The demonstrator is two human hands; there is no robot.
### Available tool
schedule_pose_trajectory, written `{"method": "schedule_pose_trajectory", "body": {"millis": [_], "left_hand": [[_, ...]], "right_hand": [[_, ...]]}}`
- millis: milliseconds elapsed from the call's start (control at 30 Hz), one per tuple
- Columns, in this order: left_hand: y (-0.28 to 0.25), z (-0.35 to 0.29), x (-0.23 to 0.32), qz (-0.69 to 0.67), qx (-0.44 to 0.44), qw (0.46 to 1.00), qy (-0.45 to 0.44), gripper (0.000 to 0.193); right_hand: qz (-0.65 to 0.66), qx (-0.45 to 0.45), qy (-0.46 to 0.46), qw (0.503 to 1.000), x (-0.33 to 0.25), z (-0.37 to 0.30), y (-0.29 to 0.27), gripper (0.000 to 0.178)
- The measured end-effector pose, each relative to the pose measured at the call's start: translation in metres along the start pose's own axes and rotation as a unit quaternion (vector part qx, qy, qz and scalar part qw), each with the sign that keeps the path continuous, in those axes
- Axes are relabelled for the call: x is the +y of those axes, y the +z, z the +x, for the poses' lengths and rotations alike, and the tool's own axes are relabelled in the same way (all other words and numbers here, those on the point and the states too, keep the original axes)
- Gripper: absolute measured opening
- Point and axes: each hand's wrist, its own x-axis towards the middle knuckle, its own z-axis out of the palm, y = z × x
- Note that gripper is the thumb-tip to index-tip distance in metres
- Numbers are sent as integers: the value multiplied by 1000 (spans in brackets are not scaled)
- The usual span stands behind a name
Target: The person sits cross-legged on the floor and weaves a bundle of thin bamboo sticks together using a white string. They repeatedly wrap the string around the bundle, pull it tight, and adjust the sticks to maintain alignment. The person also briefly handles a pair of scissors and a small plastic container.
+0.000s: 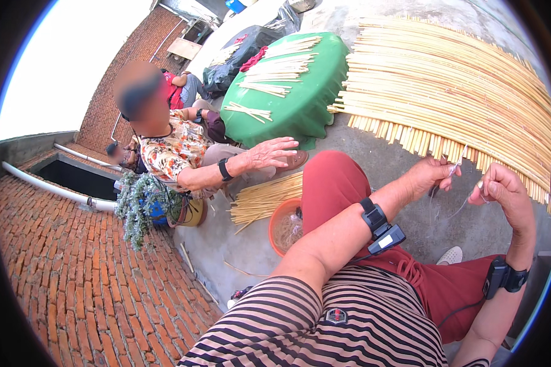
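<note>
My left hand [431,175] — pinched on whitish strand [457,164] at near edge of stick mat [440,79]. My right hand [503,186] — apart from left, closed on slack clear thread [460,210]. Mat spreads ahead. Advisable, I judge: even tension, thread clear of stick ends.

We pinch a thin, clear strand [460,209] in our left hand [437,174] and right hand [501,185]. Just beyond our grip lies a broad layer of pale sticks [440,85]; to the grip's left we see a green-draped table [315,101], an orange bucket [272,231] and a co-worker's outstretched hand [268,154].
</note>
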Motion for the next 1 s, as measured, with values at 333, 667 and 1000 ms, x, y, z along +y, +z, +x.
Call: {"method": "schedule_pose_trajectory", "body": {"millis": [333, 667, 1000], "left_hand": [[9, 14, 0, 124, 33, 991, 38, 11], [-5, 9, -6, 491, 130, 832, 221, 13], [-8, 44, 55, 553, 69, 808, 191, 17]], "right_hand": [[57, 40, -54, 996, 25, 17, 4, 20], [178, 119, -100, 972, 37, 25, 2, 14], [217, 252, -99, 938, 38, 22, -14, 14]]}}
